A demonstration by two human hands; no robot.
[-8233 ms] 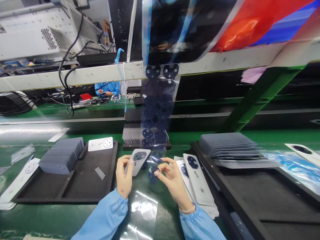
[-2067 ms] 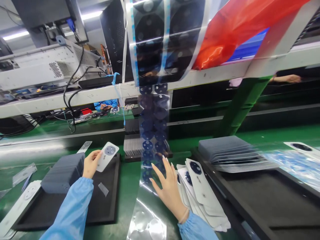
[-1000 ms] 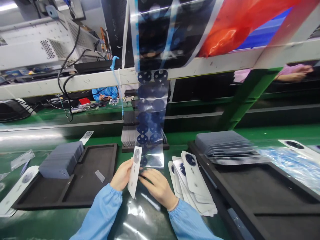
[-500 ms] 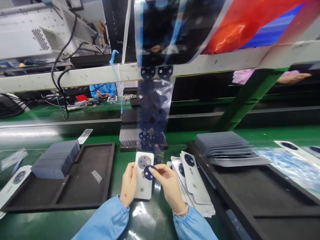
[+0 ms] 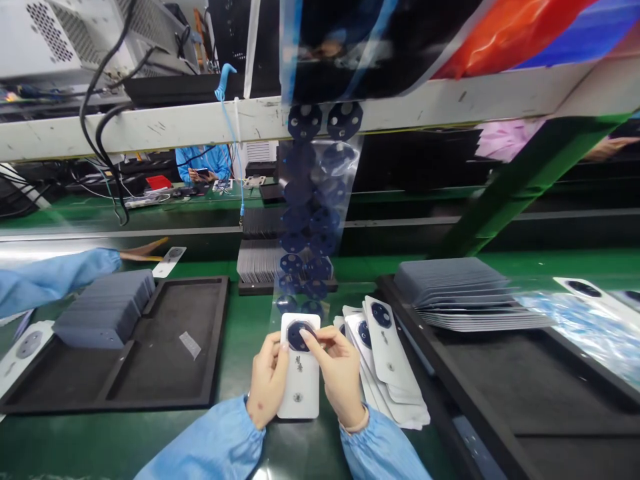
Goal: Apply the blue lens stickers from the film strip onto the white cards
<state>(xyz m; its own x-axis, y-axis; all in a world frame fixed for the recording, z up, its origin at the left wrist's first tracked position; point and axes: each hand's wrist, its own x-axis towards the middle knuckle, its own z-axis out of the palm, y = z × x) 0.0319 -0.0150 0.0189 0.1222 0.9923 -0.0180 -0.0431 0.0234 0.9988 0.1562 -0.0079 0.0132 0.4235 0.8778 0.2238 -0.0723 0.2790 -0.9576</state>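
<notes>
My left hand (image 5: 269,380) grips the left edge of a white phone back cover (image 5: 299,397), held upright with dark printed marks below its camera area. On the camera circle near the top lies a dark blue round sticker (image 5: 296,337) with holes. My right hand (image 5: 340,373) is closed at the cover's upper right, its thumb on the sticker and its other fingers by the cover's edge. Just beyond hangs a clear strip (image 5: 345,200) carrying two columns of the same dark stickers. Right of my hand, several white covers (image 5: 393,353) with dark camera circles lie fanned in a pile.
A black tray (image 5: 223,347) on the left holds a row of grey sheets (image 5: 103,313). Another black tray (image 5: 480,400) with stacked grey sheets (image 5: 450,287) stands right. A co-worker's sleeve (image 5: 55,277) reaches in from the left towards a white cover (image 5: 170,262). A white beam (image 5: 165,138) crosses above.
The sticker, held beside the camera circle before, now lies over it, and my right hand moved up with it. A co-worker's arm has come in at the left. The view shifted slightly.
</notes>
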